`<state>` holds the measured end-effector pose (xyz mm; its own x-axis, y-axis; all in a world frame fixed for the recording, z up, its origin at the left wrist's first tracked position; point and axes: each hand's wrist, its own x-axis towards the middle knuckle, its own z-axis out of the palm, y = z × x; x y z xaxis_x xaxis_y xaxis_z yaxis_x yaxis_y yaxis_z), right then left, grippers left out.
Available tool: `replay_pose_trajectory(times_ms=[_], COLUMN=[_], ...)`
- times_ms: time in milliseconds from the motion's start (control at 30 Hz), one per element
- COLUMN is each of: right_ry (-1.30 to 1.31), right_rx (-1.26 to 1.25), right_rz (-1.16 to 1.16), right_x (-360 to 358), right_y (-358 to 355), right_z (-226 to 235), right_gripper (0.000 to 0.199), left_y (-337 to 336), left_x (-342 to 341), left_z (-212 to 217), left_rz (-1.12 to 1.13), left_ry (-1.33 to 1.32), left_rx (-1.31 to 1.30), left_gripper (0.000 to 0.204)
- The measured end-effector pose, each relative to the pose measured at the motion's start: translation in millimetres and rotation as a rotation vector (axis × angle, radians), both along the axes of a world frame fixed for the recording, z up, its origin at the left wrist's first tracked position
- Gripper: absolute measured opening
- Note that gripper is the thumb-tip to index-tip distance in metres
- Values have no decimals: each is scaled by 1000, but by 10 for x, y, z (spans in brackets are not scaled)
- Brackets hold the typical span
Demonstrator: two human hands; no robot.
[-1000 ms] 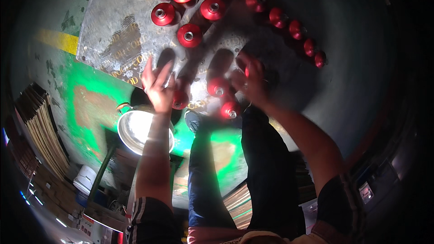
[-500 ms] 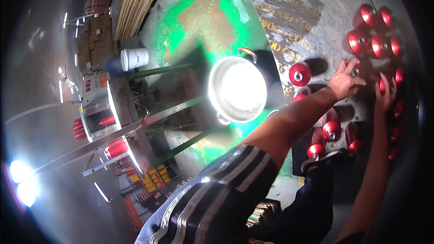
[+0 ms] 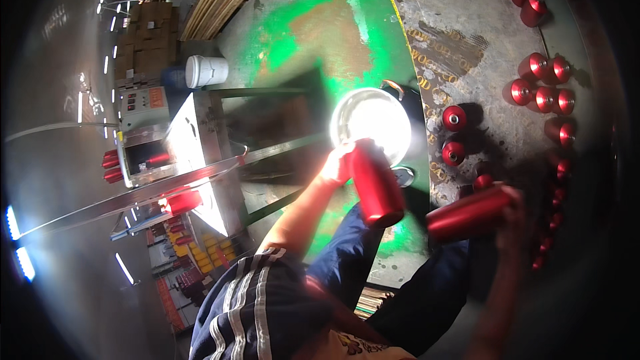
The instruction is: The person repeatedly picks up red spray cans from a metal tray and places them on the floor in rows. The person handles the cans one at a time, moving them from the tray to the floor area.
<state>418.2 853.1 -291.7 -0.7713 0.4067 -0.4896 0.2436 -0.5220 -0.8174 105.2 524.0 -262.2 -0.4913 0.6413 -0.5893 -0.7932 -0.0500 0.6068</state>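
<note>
Lifted since the earlier frame, a red bottle is gripped in the left hand at mid-frame, near the pot; the right hand grips a second bottle at lower right, so both are full.

Red bottles, gold-lettered grey sheet, white bucket, green-patched floor, pale-striped sleeve, probably navy

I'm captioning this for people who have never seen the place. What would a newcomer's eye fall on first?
Probably the white glare inside the round metal pot, near the centre. Next, two red bottles just below: one in the left hand, the other farther right in the blurred right hand. More red bottles stand on the grey sheet at right.
</note>
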Motion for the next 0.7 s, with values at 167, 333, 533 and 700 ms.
replay_pose_trajectory(times_ms=[167, 333, 533, 700], right_ry=[133, 183, 254, 290], right_rx=[-820, -1119, -1224, -1094], right_rz=[88, 67, 0, 17], right_x=[-967, -1697, -2279, -2483], right_y=[-1636, -2775, -3350, -3563], right_z=[-281, -601, -577, -511], right_gripper=[55, 53, 46, 44], left_y=[-903, -1348, -1655, -1865], left_x=[-193, -598, -960, -1119], left_z=[-482, -1005, -1150, -1235], left_rz=[79, 30, -14, -29], left_ry=[-395, -674, -809, -843], left_rx=[226, 342, 430, 499], left_gripper=[55, 54, 52, 50])
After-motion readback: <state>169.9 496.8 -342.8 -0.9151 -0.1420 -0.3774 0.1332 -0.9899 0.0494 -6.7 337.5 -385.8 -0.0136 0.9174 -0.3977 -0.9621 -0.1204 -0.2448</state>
